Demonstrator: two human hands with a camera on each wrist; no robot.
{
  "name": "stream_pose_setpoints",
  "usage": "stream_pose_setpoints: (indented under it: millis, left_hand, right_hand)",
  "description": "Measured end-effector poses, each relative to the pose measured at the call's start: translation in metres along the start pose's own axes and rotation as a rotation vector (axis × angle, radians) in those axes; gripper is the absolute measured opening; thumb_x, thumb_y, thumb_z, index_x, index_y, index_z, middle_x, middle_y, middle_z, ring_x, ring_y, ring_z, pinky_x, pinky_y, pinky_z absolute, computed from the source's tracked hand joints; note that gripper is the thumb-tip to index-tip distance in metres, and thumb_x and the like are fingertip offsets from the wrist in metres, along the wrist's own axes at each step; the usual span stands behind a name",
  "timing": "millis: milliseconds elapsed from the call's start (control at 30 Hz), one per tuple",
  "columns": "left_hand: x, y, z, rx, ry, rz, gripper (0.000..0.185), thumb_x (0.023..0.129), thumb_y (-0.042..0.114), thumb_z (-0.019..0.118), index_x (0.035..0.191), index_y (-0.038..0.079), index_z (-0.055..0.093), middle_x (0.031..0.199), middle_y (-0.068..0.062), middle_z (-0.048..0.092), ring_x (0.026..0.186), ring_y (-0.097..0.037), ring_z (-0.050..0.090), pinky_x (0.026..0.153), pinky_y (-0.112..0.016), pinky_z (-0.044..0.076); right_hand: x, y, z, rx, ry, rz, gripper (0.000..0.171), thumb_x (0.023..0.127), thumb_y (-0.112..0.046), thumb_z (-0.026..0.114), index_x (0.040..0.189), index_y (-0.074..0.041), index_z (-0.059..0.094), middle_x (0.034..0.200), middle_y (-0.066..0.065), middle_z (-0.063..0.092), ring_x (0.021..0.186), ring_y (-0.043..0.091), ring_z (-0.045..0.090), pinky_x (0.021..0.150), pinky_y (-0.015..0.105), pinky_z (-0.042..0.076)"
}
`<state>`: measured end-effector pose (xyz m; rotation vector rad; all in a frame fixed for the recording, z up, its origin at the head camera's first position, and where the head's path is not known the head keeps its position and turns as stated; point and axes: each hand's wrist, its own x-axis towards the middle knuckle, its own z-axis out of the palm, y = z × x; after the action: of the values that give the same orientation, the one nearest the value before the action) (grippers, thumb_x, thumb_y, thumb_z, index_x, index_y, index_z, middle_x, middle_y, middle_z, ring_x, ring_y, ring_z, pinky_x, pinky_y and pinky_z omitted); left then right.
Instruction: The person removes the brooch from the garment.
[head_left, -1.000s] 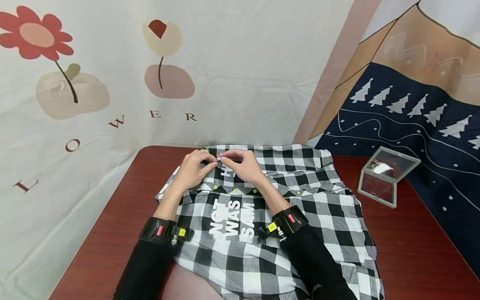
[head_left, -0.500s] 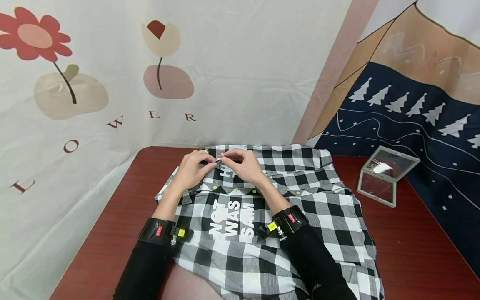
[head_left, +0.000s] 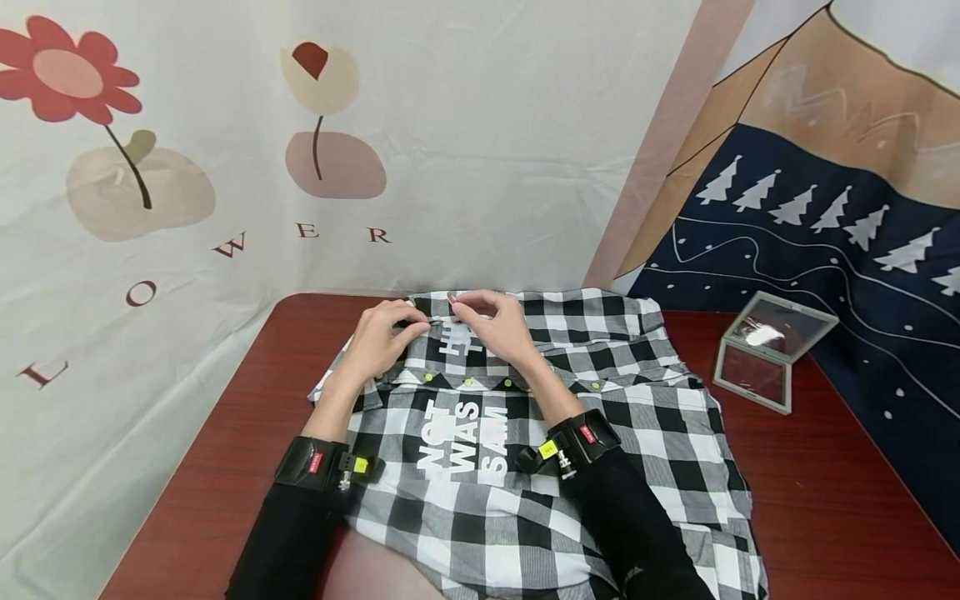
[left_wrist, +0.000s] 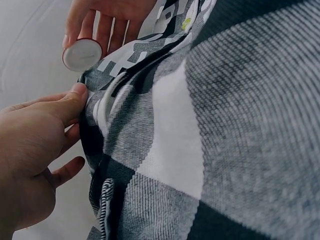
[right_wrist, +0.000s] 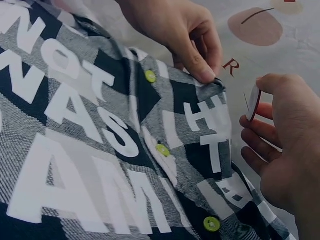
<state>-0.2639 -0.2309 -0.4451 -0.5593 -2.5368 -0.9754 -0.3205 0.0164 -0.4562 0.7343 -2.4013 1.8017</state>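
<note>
A black-and-white checked shirt (head_left: 637, 433) with white lettering and yellow-green buttons lies spread over the table. At its far left edge my left hand (head_left: 377, 340) pinches the fabric between thumb and fingers. To the right of it, my right hand (head_left: 501, 329) holds a small round pin badge (right_wrist: 254, 102) with a white back and red rim. A thin pin stands out from the badge in the right wrist view. In the left wrist view the badge (left_wrist: 82, 55) is held by its edge, just apart from the pinched cloth.
An opened square compact case (head_left: 757, 375) with clear panels lies on the red-brown table (head_left: 840, 492) at the right. Behind the table hangs a white flower-print cloth (head_left: 487, 167), with a dark blue tree-print cloth (head_left: 795, 250) to the right.
My right hand has drawn away to the right from my left hand, carrying the badge off the fabric. The left hand keeps its pinch and has shifted very slightly left.
</note>
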Motion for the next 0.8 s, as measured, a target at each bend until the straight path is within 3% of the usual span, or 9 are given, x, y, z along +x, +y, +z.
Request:
stream_pose_setpoints:
  millis: [267,567,800]
  left_hand:
    - [-0.0008,-0.0009,-0.0055,0.088,-0.031,-0.037,0.012,0.104,0.015,0.082,0.11,0.006,0.087,0.111,-0.014,0.083,0.11,-0.038,0.073,0.097,-0.056,0.06]
    - [-0.0054,-0.0037,-0.0036,0.302,-0.051,0.019,0.01,0.105,0.016,0.081,0.107,0.008,0.087,0.105,-0.013,0.083,0.101,-0.038,0.072,0.088,-0.055,0.055]
    - [-0.0054,-0.0016,-0.0045,0.304,-0.083,-0.006,0.012,0.106,0.017,0.081,0.11,0.008,0.087,0.107,-0.013,0.083,0.101,-0.038,0.073,0.086,-0.054,0.056]
  right_hand:
    - [0.0013,-0.0045,-0.0055,0.106,0.018,0.004,0.028,0.109,-0.027,0.078,0.128,-0.008,0.084,0.129,0.015,0.084,0.117,0.028,0.082,0.095,0.025,0.064]
    - [0.0028,-0.0042,-0.0081,0.135,0.034,0.021,0.029,0.108,-0.029,0.079,0.126,-0.007,0.084,0.123,0.018,0.084,0.113,0.029,0.081,0.096,0.024,0.063]
    - [0.0041,-0.0038,-0.0089,0.139,0.026,0.013,0.03,0.108,-0.03,0.079,0.127,-0.007,0.084,0.123,0.018,0.084,0.118,0.041,0.079,0.094,0.022,0.062]
